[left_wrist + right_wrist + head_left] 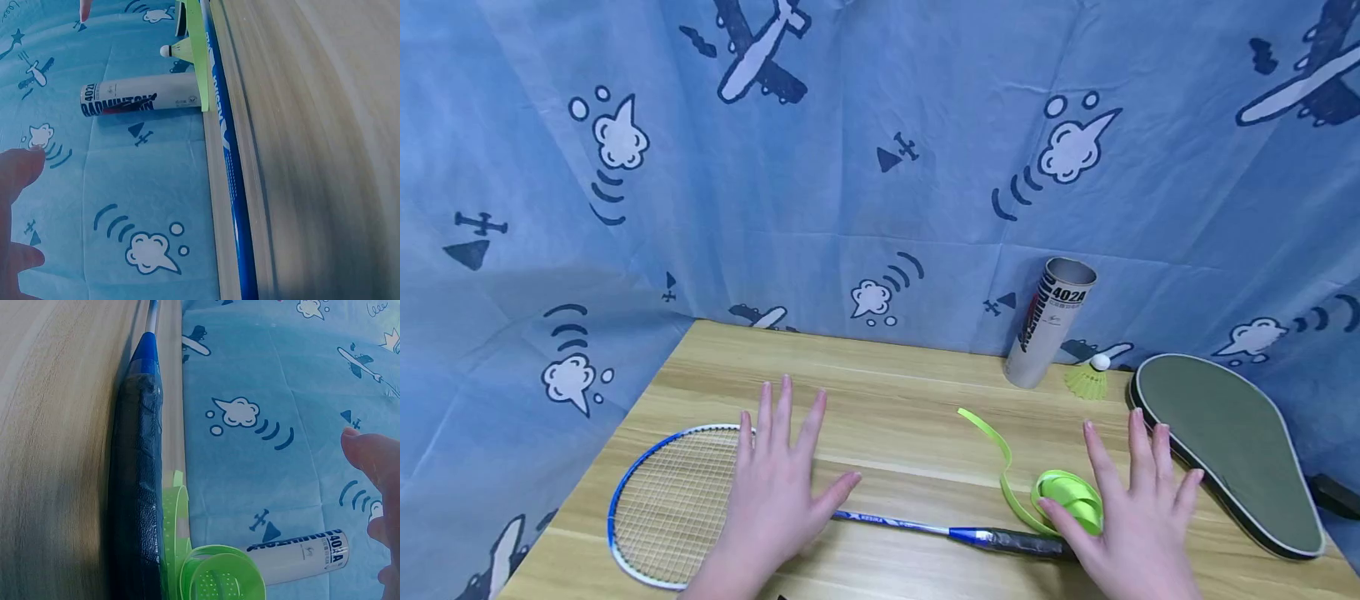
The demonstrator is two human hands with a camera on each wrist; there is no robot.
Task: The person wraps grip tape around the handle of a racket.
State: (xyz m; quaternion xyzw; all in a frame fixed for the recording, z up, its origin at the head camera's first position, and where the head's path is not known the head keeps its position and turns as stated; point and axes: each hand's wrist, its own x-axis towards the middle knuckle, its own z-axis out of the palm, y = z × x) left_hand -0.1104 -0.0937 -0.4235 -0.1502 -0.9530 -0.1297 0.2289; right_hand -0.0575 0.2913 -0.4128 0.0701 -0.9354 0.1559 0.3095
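My left hand (777,487) is spread with straight fingers above the badminton racket, overlapping its strings and throat in the head view. The racket's blue and white head (670,508) lies to the left, its blue shaft (226,144) running right to a black grip (134,487). My right hand (1138,521), fingers spread and holding nothing, hovers over the grip's end. Beside its thumb sits a loose coil of bright green grip tape (1067,497), one tail curling away over the wood. The grip's far end is hidden behind the right hand.
A white shuttlecock tube (1048,325) stands upright at the back of the wooden table (880,375). Right of it is a yellow shuttlecock (1088,379). A dark green paddle-shaped case (1225,450) lies at the right edge. Behind hangs a blue patterned cloth (850,183).
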